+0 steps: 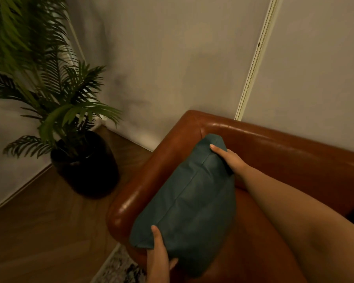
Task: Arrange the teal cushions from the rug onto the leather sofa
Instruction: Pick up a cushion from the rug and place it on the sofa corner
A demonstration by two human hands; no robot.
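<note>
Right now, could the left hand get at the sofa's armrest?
Probably yes: the armrest lies right beside the left hand with nothing between, though that hand grips the cushion.

left hand (158,254) low, thumb up, right hand (228,158) outstretched, both gripping the cushion (188,201)

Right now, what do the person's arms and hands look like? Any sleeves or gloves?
No gloves and no sleeves in view. The left hand and right hand are bare, with no rings or watch showing, and the right forearm is uncovered too.
</note>
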